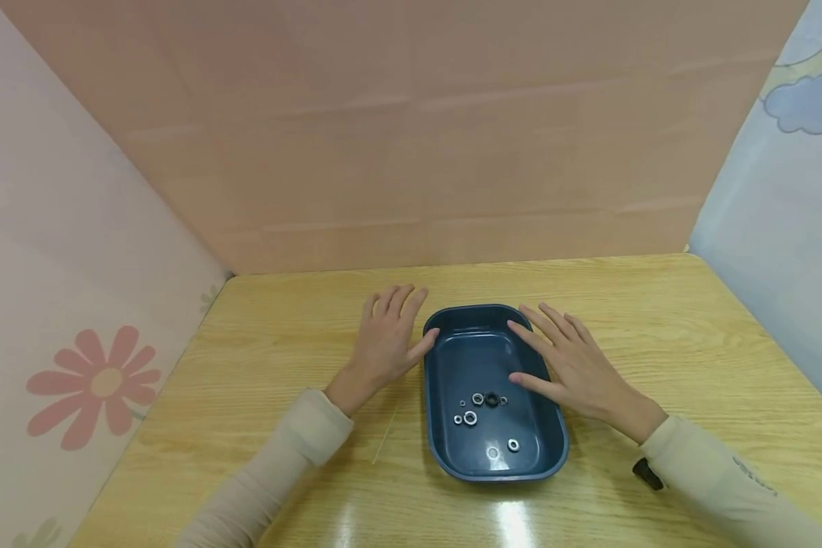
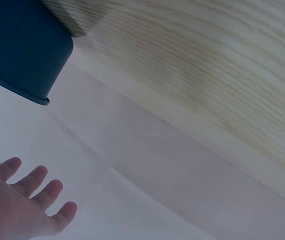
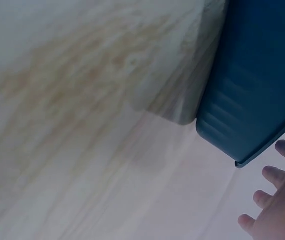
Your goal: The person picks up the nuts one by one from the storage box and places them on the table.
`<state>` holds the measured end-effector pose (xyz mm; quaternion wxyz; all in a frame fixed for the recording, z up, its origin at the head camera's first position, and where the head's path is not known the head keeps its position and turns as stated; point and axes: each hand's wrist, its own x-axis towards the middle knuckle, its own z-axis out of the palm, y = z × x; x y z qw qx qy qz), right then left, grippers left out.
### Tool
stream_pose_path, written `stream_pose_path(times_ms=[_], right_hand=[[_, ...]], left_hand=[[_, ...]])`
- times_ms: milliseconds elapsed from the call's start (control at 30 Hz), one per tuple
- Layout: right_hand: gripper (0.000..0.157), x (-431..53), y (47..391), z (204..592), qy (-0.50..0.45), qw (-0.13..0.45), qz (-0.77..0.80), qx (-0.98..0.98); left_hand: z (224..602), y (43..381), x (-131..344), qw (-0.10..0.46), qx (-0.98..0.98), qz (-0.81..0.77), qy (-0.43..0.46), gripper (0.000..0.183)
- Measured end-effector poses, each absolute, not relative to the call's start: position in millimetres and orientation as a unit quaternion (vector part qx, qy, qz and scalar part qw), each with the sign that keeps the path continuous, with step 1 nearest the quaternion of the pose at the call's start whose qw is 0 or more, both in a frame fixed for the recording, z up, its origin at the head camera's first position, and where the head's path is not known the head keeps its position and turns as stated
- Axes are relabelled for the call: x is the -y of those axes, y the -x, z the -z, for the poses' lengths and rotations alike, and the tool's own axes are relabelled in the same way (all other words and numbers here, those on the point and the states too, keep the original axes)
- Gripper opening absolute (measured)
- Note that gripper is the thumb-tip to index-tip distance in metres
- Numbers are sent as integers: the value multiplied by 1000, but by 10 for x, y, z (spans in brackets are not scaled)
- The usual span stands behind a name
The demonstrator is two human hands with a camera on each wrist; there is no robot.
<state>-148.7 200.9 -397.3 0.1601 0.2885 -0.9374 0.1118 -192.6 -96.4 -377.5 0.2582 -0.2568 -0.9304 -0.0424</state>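
Observation:
A blue rectangular tray [image 1: 476, 358] stands on the table, with several small metal nuts [image 1: 470, 418] scattered over its near half. One of them is a dark nut [image 1: 492, 399]; another silver nut [image 1: 514, 445] lies apart toward the near right. My left hand [image 1: 387, 335] is spread at the tray's left side, its thumb overlapping the rim in the head view. Fingers extended, my right hand [image 1: 575, 369] hovers at the right rim, its thumb reaching over the inside. Neither hand holds anything. Both wrist views show the tray's outer wall [image 2: 25, 45] beside loosely spread fingers.
The wooden table [image 1: 294, 327] carries the tray near its middle. A pinkish sheet [image 1: 411, 152] rises behind the table's far edge. Walls with a printed flower [image 1: 106, 383] at left and a cloud [image 1: 804, 105] at right flank it. A dark strap piece [image 1: 648, 473] shows by the right cuff.

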Motion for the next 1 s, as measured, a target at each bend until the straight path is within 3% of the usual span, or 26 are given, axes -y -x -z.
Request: stream_pose_path(times_ms=[1000], right_hand=[[72,-1931,1342,4000,-240,96,-145,955]], left_hand=[[3776,1668,700,228,927,38,296,60]])
